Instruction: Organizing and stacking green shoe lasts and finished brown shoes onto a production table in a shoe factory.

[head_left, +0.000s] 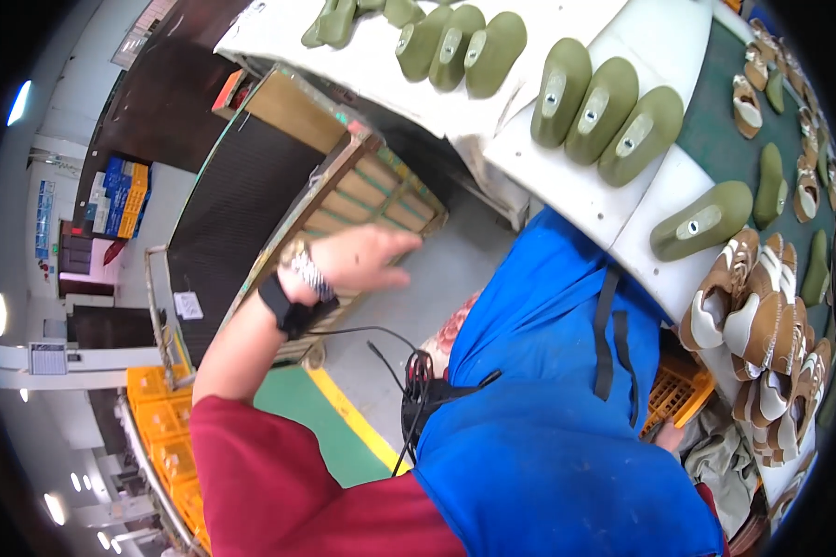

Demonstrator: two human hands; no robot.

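Note:
My left hand (358,260) hangs in the air over the floor, fingers apart and nothing in it. A metal-banded watch and a black wrist strap are on that wrist. Low on the right, only a small part of my right hand (667,436) shows beside an orange plastic crate (683,395); its fingers are hidden. Olive-green shoe lasts (604,111) lie in groups on the white tabletop (515,148). One single last (701,221) rests nearer the brown-and-white shoes (752,306), which are bunched at the table's right edge.
A green conveyor belt (729,70) at the right carries more shoes and lasts. A wooden-framed rack with a dark top (241,200) stands to the left. Orange crates (163,418) line the lower left. Black cables (421,367) hang at my waist, beside my blue apron (548,371).

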